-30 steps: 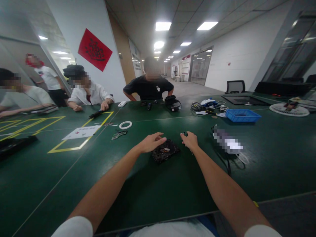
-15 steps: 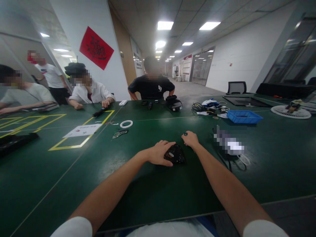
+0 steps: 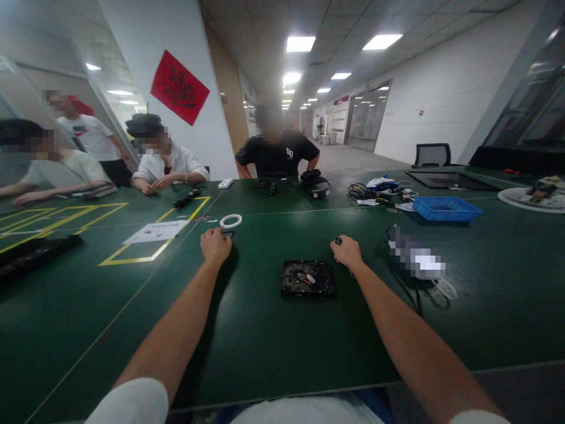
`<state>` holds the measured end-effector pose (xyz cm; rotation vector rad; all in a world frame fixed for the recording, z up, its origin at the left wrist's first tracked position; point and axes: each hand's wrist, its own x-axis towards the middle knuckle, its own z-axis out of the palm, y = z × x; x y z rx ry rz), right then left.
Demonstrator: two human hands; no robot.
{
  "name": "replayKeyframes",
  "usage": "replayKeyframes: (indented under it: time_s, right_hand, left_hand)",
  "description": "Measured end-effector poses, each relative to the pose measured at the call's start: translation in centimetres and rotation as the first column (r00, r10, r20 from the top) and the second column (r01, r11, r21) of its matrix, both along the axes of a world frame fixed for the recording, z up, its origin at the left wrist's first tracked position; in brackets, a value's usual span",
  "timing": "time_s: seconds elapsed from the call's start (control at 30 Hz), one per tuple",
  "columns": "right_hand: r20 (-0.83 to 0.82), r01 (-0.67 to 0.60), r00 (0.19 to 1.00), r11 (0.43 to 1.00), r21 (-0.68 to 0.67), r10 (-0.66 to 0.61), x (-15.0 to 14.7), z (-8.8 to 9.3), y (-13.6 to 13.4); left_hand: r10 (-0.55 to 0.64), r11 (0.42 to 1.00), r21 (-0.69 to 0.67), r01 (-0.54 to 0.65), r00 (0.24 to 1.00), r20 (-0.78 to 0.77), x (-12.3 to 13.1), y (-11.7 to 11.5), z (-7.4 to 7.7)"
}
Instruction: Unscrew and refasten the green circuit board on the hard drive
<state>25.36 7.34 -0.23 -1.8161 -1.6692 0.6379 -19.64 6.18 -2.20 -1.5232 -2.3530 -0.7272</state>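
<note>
In the head view, my left hand reaches to the circuit board; my bent fingers cover most of it, and I can't tell whether they grip it or merely rest there. Just beyond my fingertips lies the white ring, so there is little room forward. To the left, yellow tape frames a paper sheet, its right corner near my hand.

My right hand is curled firmly around a slim tool, its dark end poking out past my thumb side. The black rectangular device lies flat between my forearms, touched by neither hand; green tabletop borders all four edges and stretches toward me to the table's near edge. Right of my right hand, past a narrower strip, sits a blurred object with cables.
</note>
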Motion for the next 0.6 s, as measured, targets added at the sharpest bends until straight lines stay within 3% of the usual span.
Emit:
replayKeyframes:
  time_s: [0.07,0.2,0.6]
  right_hand:
    - [0.009,-0.006,1.0,1.0,0.009,0.006,0.0,-0.2,0.2]
    - [0.046,-0.004,0.999,1.0,0.025,0.002,0.0,-0.5,0.4]
    - [0.042,-0.02,0.999,1.0,0.021,0.019,0.0,-0.3,0.1]
  left_hand:
    - [0.09,0.996,0.0,-0.09,0.996,0.004,-2.3,0.0,-0.5]
    - [0.147,0.988,-0.059,-0.141,0.984,0.102,-4.7,0.5,-1.4]
    - [0.132,0.983,-0.139,-0.118,0.986,0.1,-5.6,1.1,-1.9]
